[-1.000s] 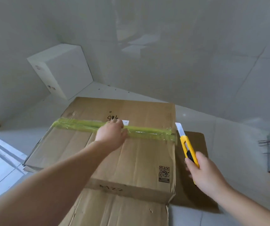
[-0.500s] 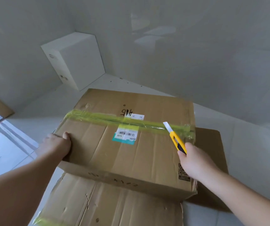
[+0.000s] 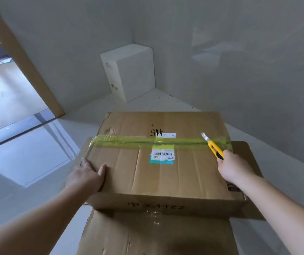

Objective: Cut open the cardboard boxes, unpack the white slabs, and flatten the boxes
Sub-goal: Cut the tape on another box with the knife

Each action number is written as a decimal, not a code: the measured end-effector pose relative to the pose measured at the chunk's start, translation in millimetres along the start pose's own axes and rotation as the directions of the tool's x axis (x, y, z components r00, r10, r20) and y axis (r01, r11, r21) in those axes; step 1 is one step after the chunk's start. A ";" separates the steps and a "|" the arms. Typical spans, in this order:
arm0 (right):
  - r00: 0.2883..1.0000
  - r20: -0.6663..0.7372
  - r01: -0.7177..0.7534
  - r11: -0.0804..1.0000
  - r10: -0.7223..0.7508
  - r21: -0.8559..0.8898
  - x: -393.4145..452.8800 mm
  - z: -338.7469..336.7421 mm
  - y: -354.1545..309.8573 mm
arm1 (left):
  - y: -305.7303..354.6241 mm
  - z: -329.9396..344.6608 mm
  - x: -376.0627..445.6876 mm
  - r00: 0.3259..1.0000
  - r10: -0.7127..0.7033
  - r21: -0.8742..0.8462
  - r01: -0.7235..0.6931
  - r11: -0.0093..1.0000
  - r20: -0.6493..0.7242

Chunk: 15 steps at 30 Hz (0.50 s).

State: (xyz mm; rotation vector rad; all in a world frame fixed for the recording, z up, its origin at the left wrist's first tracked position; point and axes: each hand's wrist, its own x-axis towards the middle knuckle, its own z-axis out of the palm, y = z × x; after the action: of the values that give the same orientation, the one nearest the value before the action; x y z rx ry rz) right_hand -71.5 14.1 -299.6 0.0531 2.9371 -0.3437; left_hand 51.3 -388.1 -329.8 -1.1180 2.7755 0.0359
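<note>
a sealed brown cardboard box (image 3: 158, 162) is seen from above, lying on flattened brown cardboard sheets (image 3: 153, 234) on a pale floor. the left hand (image 3: 87, 176) is laid open and flat on the box's near left corner. the right hand (image 3: 233, 167) is clenched around a yellow utility knife (image 3: 214, 148), whose blade is pointed up and left over the yellow-green tape strip (image 3: 147, 141). the strip's long axis runs left to right. a white slab stack (image 3: 131, 70) is stood in the far corner.
</note>
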 end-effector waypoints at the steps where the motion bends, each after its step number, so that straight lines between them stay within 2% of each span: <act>1: 1.000 -0.028 0.011 1.000 -0.012 -0.020 8.4 -0.2 -8.4 | -4.1 -0.8 -5.2 1.000 0.002 0.024 -0.002 1.000 0.010; 7: 0.975 -0.182 0.100 0.985 -0.125 -0.139 18.7 2.1 -44.9 | -12.8 0.0 -42.1 0.993 0.110 0.111 -0.114 0.987 0.041; 10: 0.982 -0.174 0.068 0.995 -0.079 -0.069 -5.8 11.1 -53.1 | -15.2 -14.5 -26.3 0.979 0.201 0.165 -0.196 0.967 -0.018; 12: 0.990 -0.139 0.015 1.000 -0.013 0.013 -24.3 15.7 -58.5 | -12.4 -26.7 -7.5 0.945 0.322 0.170 -0.308 0.936 -0.063; 15: 0.991 -0.123 -0.057 0.998 0.059 0.020 -49.9 25.6 -68.0 | 2.5 -46.1 27.6 0.845 0.513 0.167 -0.489 0.856 -0.150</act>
State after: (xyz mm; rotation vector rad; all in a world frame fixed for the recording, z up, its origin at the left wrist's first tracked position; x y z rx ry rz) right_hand -21.7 -58.7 -299.4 0.1676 3.0471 -0.3685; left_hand 24.0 -408.8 -288.3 -0.3510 3.1098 -0.1916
